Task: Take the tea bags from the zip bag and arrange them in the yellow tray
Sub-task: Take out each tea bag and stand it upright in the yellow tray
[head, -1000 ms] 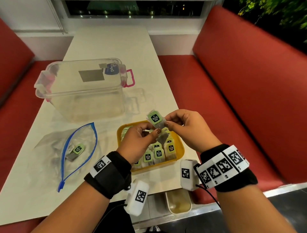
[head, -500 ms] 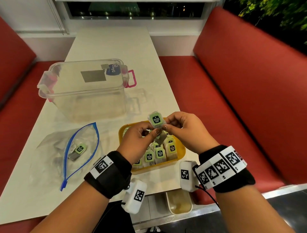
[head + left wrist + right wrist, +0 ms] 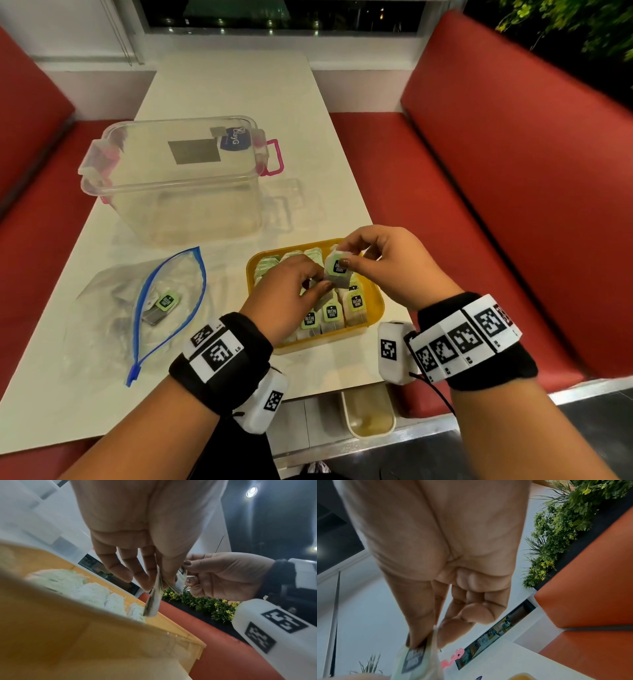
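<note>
A yellow tray [image 3: 375,310] near the table's front edge holds several tea bags [image 3: 330,313] with green tags, standing in rows. Just above its far right part, both hands hold one tea bag [image 3: 337,270]. My right hand [image 3: 346,261] pinches its green-tagged top between thumb and forefinger, as the right wrist view shows [image 3: 414,660]. My left hand [image 3: 320,283] pinches the lower pouch [image 3: 153,601], which hangs over the tray [image 3: 171,630]. The zip bag [image 3: 102,308] lies open on the left with one tea bag [image 3: 166,303] inside.
A clear lidded storage box [image 3: 178,178] with pink latches stands behind the zip bag and tray. Red bench seats [image 3: 479,192] flank the white table [image 3: 233,89]. The tray sits close to the table's right front corner.
Both hands have brought the tea bag down and slightly right, closer to the tray. The zip bag and box have not moved.
</note>
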A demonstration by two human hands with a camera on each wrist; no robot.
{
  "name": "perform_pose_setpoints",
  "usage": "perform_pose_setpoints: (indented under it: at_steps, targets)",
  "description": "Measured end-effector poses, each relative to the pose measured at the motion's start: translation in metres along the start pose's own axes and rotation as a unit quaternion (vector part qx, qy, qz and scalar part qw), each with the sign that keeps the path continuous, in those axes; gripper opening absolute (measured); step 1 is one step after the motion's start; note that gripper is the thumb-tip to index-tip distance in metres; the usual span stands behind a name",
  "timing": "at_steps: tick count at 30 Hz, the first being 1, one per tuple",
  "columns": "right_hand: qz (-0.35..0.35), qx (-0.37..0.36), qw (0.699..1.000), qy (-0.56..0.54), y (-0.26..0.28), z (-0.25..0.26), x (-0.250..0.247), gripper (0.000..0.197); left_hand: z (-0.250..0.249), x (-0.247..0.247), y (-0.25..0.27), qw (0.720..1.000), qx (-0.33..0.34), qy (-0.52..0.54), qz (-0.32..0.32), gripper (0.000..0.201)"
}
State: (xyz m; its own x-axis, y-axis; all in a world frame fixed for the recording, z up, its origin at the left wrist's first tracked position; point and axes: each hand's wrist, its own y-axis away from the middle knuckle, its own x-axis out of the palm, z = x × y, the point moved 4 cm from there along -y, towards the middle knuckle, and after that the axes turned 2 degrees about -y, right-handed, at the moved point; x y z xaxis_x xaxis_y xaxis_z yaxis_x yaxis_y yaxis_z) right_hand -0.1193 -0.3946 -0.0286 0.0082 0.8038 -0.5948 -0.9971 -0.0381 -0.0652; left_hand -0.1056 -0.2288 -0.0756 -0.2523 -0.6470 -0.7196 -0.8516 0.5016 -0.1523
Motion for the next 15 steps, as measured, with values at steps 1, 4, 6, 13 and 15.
perform_pose_setpoints:
  at_steps: [1, 4, 6, 13, 15]
  targets:
    - [0.009, -0.001, 1.0, 0.01, 0.0, -0.001, 0.001, 0.007, -0.001, 0.001, 0.001, 1.0, 0.004, -0.005, 0.002, 0.015]
    - [0.027, 0.01, 0.999, 0.037, 0.0, -0.005, 0.001, 0.003, 0.001, 0.002, 0.005, 1.0, -0.006, -0.004, 0.001, 0.003]
    - [0.058, 0.027, 0.996, 0.062, 0.0, -0.009, 0.001, 0.004, 0.006, 0.001, 0.009, 1.0, -0.022, 0.005, -0.013, 0.009]
    - [0.187, 0.084, 0.956, 0.21, 0.005, -0.028, 0.014, 0.004, 0.02, -0.015, 0.021, 0.995, -0.058, 0.032, -0.068, 0.012]
    - [0.199, 0.097, 0.948, 0.229, 0.006, -0.031, 0.019, 0.007, 0.022, -0.015, 0.022, 0.995, -0.059, 0.032, -0.069, 0.014]
